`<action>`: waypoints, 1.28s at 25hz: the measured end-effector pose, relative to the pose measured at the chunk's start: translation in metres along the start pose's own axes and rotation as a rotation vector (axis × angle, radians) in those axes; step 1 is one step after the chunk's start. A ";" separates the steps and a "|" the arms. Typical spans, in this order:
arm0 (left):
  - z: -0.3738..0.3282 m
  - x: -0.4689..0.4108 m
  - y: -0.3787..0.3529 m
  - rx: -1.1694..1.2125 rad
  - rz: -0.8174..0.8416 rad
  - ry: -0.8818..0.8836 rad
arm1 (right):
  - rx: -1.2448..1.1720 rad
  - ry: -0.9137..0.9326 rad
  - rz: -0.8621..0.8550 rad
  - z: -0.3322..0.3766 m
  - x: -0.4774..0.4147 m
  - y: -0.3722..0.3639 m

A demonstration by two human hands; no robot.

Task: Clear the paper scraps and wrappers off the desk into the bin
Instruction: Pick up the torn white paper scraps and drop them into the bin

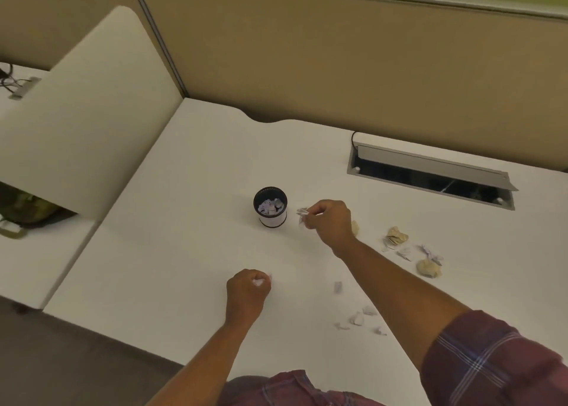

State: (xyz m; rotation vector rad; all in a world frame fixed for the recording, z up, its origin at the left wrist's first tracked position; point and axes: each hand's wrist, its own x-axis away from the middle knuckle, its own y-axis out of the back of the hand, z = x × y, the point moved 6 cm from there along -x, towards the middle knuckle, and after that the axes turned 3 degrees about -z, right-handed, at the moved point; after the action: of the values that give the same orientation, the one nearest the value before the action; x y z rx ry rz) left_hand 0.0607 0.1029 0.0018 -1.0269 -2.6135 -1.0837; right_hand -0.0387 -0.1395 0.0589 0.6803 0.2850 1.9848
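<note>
A small black bin (270, 205) with a white band stands mid-desk and holds several white paper scraps. Just to its right, my right hand (330, 219) pinches a white paper scrap (302, 213) in its fingertips. Nearer me, my left hand (247, 288) is closed around white scraps (259, 282) that show between the fingers. Several small white scraps (358, 318) lie on the white desk (184, 252) at the front right. Further right lie tan crumpled wads (397, 236) (428, 268) and thin wrapper bits (431, 255).
An open cable hatch (430, 175) is set into the desk at the back right. Tan partition walls stand behind. A white divider panel (89, 113) rises at the left, with a green bag (27, 212) below it. The desk's front edge runs near my body.
</note>
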 end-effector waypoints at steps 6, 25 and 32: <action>0.029 -0.002 0.041 0.116 -0.126 0.106 | 0.374 0.322 0.120 0.074 -0.031 -0.069; -0.069 -0.071 0.057 0.122 -0.203 -0.183 | 0.384 0.329 -0.013 0.018 -0.017 -0.024; -0.132 -0.134 0.021 -0.133 -0.077 -0.335 | 0.348 0.183 -0.104 -0.065 0.019 0.049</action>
State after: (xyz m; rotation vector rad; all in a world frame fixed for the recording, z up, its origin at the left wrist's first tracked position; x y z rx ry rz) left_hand 0.1590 -0.0475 0.0630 -1.2431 -2.8939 -1.2107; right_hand -0.1188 -0.1423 0.0357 0.6854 0.7745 1.9181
